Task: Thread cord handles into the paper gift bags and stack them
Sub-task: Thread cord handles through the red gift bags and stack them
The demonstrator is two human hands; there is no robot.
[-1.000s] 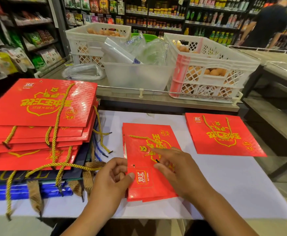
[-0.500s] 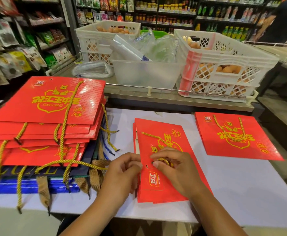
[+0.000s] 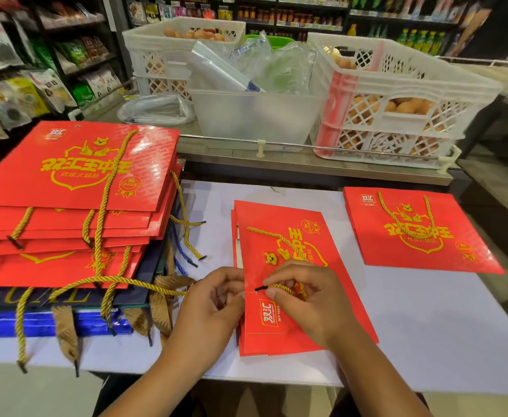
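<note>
One bag (image 3: 288, 266) lies mid-table, half threaded: right hand (image 3: 303, 299) pinches the cord (image 3: 279, 288) tip at its hole, left hand (image 3: 213, 302) grips the bag's edge. Finished stack (image 3: 75, 188) left, another bag (image 3: 418, 233) right.

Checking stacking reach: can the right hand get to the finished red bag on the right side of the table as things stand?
Probably yes, once freed. The right hand is pinching the gold cord over the middle bag; the finished bag lies flat on the same side, with only bare table between them.
</note>
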